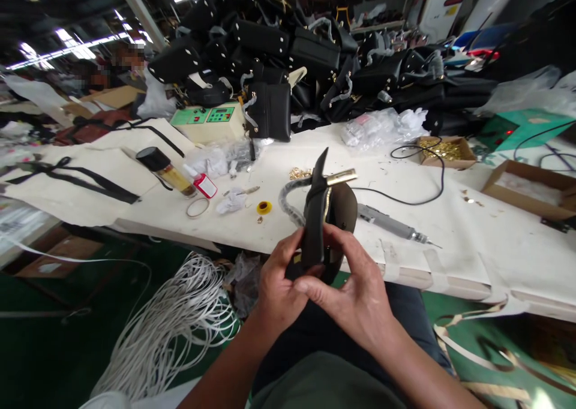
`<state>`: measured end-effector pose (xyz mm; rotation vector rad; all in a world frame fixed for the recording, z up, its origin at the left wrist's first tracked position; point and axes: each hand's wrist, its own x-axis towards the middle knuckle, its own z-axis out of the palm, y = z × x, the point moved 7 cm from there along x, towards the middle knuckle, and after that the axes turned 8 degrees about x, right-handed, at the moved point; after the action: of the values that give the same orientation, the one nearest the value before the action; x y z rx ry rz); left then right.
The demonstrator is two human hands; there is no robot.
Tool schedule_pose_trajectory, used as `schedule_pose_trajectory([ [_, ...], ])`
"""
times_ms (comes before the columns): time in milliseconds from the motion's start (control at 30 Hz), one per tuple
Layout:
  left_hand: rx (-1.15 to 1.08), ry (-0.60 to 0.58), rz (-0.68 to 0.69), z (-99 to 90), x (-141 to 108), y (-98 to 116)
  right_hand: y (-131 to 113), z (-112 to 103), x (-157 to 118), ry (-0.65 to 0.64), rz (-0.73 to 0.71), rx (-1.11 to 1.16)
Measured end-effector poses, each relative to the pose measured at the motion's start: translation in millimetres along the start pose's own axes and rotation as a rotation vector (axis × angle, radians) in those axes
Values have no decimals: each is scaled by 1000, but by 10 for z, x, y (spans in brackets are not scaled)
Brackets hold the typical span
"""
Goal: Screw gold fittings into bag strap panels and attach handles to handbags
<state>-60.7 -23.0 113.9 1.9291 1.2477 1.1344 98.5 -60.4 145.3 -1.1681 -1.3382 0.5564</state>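
A small black handbag (317,229) is held up at the table's front edge, turned so that its side faces me. My left hand (282,280) is closed around its left and lower side. From the right, my right hand (355,277) grips it, with the fingers at the opening and the thumb at the bottom near my left hand. A gold metal bar (342,177) juts out at the bag's upper right. The plastic-wrapped handle (290,202) curves out on the left. The bag hides several of my fingertips.
On the white table (468,241) lie a grey pen-shaped power tool (391,223), a yellow tape roll (264,207), a red-and-white bottle (206,185) and a black-capped spray can (166,170). A box of gold fittings (445,150) stands right. Black bags (270,109) are piled behind; white cord (180,319) lies below left.
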Motion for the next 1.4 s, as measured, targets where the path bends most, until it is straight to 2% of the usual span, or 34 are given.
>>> schedule_pose_trajectory([
  [67, 105, -28, 132, 18, 8, 124, 48, 5, 19, 4, 99, 39],
  [100, 121, -38, 148, 26, 11, 151, 76, -3, 20, 5, 148, 75],
  [300, -90, -60, -32, 37, 5, 102, 206, -112, -18, -4, 324, 275],
  [400, -92, -61, -90, 26, 22, 88, 245, -131, -25, -27, 373, 289],
  [533, -63, -62, -137, 16, 67, 77, 258, -125, -17, -33, 392, 295],
  [633, -49, -16, -149, -17, 99, 76, 257, -107, -20, -36, 394, 285],
  [767, -26, 45, -79, -68, 165, 147, 236, -86, -18, -38, 368, 281],
  [1133, 14, -23, -8, -89, 285, 224, 274, -76, -25, -28, 392, 257],
  [1400, -24, -45, -54, -61, 275, 149, 298, -73, -25, -19, 403, 283],
])
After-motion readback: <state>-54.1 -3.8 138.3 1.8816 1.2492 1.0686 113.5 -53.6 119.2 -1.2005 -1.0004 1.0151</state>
